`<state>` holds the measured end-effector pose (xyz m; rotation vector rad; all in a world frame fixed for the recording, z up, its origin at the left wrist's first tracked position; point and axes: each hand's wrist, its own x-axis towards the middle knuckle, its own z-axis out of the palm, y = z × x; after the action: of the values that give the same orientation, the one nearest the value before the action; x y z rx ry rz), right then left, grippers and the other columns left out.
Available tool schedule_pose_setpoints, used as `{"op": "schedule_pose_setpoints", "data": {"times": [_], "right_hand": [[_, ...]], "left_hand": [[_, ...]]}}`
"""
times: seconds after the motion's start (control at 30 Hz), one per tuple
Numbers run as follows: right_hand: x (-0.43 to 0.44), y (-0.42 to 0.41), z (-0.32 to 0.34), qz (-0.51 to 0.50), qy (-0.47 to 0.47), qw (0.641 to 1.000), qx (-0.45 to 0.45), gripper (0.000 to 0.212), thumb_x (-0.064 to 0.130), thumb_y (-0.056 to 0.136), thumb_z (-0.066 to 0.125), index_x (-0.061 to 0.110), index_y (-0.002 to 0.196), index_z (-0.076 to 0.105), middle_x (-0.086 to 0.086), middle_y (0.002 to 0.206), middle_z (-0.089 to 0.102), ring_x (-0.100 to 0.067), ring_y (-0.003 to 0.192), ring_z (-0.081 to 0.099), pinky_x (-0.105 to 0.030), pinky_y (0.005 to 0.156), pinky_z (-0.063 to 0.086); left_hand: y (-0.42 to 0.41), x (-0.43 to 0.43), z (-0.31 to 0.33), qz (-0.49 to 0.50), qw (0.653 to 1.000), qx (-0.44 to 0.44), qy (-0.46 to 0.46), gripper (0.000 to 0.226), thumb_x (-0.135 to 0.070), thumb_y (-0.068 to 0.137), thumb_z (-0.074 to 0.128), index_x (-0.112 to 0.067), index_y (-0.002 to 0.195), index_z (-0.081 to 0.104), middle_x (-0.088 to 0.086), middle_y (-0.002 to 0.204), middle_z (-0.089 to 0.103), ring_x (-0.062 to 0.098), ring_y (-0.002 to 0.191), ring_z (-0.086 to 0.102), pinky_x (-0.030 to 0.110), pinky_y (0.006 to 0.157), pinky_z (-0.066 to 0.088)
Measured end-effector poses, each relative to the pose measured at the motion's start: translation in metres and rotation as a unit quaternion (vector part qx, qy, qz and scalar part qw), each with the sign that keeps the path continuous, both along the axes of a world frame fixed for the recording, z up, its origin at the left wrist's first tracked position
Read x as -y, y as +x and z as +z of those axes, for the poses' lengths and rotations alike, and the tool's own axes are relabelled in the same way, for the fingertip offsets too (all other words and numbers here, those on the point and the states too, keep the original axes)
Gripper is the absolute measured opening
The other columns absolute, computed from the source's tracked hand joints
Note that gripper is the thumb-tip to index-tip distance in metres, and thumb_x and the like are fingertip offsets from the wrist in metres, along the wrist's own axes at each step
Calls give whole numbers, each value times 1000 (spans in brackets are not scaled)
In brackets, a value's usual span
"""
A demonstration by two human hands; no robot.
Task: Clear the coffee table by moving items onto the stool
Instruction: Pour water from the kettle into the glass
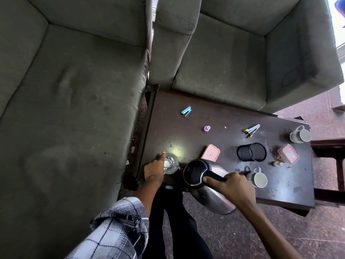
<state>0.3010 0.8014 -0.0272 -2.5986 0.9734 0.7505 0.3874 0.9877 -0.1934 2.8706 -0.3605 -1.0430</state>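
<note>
Single view: a head-worn wide-angle camera, aimed forward and steeply down. The coffee table lies close below the lens, centre to right of frame. Sofa seats fill the upper half – straight edges bow outward toward the borders

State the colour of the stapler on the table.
The stapler is light blue; head view.
</note>
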Motion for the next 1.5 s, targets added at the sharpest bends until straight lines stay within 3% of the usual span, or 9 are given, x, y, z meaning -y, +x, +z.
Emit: {"op": "schedule_pose_setpoints", "data": {"times": [0.17,0.6,1.2,1.5], "right_hand": [[-2,1,3,6,3,1000,-5,72,82,58,55,11,48,48,2,50,44,-25,59,51,-26,55,36],[-3,2,1,9,-13,1000,-11,76,82,59,56,6,58,60,4,49,43,-25,57,50,-26,56,36],[-1,0,-4,1,5,1000,-10,73,84,54,55,12,46,42,-4,57,53,-27,63,60,-26,55,37],[1,-2,-6,-2,2,1000,-12,73,84,54,55,11,48,47,-4,58,54,-27,63,59,-26,56,39]], "left_hand": [[0,0,-1,6,1000,0,-5,67,-9,93,50,-32,146,16,6,115,67,25,101,66,32,78,50],[0,0,-1,4,1000,-6,-2,67,-9,93,49,-32,146,15,8,116,66,27,103,65,33,80,50],[1,0,6,4,1000,-4,-9,64,-1,95,34,-31,147,14,10,118,65,28,104,64,34,82,50],[0,0,5,14,1000,-7,-10,65,-8,94,45,-33,147,16,9,116,66,27,102,65,33,80,50]]}}
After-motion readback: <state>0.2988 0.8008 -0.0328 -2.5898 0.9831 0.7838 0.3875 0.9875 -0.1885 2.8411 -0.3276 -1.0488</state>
